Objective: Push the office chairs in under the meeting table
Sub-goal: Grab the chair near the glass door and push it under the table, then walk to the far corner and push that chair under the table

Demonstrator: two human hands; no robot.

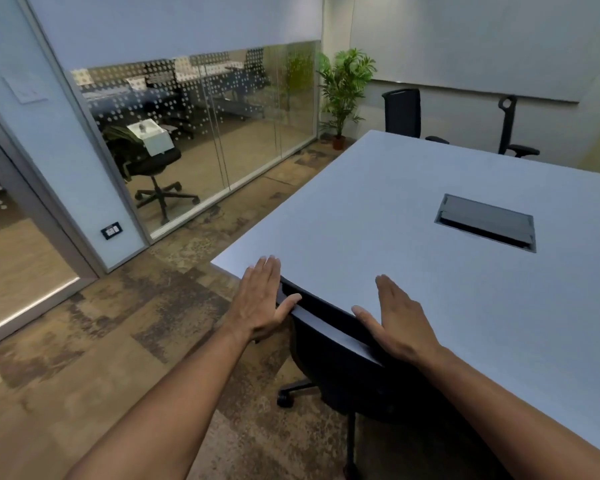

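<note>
A black office chair (329, 348) stands at the near edge of the pale grey meeting table (395, 209), its backrest top right against the table edge and its seat hidden below. My left hand (262, 299) lies flat and open at the left end of the backrest top, thumb resting on it. My right hand (397, 320) is flat and open over the right part of the backrest and the table edge. At the far side, two more black chairs (402, 112) (510, 133) stand against the table.
A cable box lid (485, 221) is set into the tabletop. A glass partition (205, 133) runs along the left, with a chair beyond it. A potted plant (343, 95) stands in the far corner. Patterned carpet (118, 341) lies to my left.
</note>
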